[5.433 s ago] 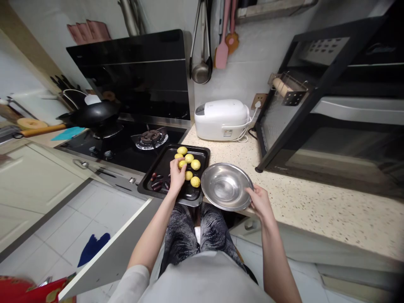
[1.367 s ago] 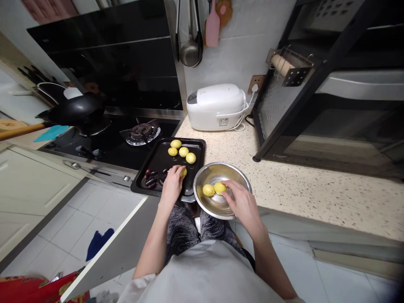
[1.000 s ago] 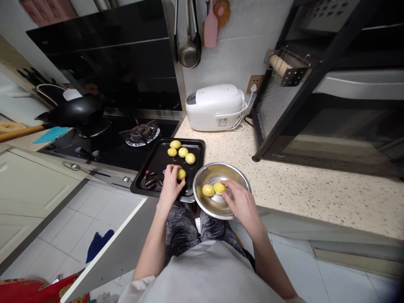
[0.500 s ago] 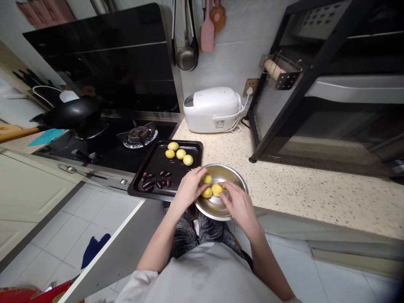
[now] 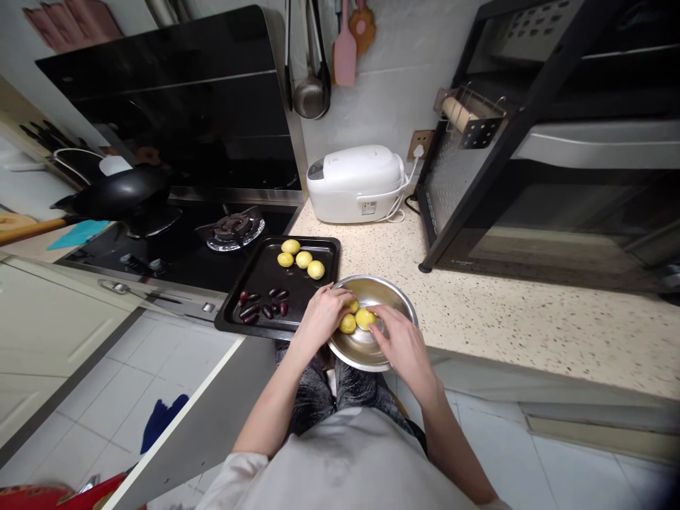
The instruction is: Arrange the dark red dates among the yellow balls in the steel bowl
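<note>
A metal bowl [image 5: 394, 289] stands at the counter's front edge with several yellow lemons in it. My right hand [image 5: 399, 340] reaches in from the right, thumb and fingers closed around one lemon [image 5: 365, 319]. From the left, my left hand [image 5: 325, 312] curls over the upper lemon [image 5: 353, 305], partly covering it. Another lemon [image 5: 348, 324] lies just below, beside my left thumb. To the left of the bowl, a black baking tray [image 5: 297, 312] carries several more lemons [image 5: 304, 260] at its back and several dark red, grape-like fruits [image 5: 266, 310] at its front.
Behind the bowl stands a white rice cooker [image 5: 355, 184], plugged in at the wall. A black rack with an oven [image 5: 574, 212] rises on the right. The gas hob [image 5: 234, 227] and a black wok [image 5: 120, 195] are left. An open cabinet door [image 5: 185, 425] juts out below.
My left hand has closed further over the upper lemon, covering more of it. My right hand stays on its lemon. The view has shifted very slightly.
</note>
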A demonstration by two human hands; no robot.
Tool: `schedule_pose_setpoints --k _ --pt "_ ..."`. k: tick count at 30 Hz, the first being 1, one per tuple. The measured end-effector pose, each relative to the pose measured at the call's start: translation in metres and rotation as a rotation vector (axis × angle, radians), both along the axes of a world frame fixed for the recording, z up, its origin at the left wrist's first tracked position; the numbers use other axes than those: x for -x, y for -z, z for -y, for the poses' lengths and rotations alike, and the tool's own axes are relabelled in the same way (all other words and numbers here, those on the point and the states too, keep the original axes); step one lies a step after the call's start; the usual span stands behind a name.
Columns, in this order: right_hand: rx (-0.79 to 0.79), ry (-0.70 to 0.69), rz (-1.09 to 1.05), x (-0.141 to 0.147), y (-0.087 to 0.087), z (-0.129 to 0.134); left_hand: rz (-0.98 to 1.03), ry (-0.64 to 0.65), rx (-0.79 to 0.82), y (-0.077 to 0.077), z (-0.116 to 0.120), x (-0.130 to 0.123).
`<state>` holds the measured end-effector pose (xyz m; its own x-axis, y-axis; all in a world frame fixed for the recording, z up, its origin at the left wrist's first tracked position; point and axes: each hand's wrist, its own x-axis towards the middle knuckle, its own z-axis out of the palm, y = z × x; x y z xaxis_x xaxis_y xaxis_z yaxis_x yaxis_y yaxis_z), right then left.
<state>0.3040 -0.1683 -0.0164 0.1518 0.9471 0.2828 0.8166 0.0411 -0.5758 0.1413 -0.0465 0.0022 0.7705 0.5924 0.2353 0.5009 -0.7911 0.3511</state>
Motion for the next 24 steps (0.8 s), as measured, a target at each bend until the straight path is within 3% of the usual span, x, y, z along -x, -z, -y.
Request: schedule_pose_setpoints --k 8,12,19,24 --pt "-0.009 -0.008 -0.01 0.0 0.001 0.0 0.073 0.026 0.025 -0.005 0.001 0.008" --pt "-0.019 -0.007 -0.013 0.0 0.0 0.0 0.205 -0.057 -0.026 -0.007 -0.018 0.016" --pt "-0.036 -0.003 -0.004 0.0 0.001 0.0 0.037 -0.163 -0.046 0.02 -0.072 0.028" --pt "-0.031 0.005 -0.005 0.0 0.002 0.0 -0.05 -0.218 -0.149 0.028 -0.076 0.03"
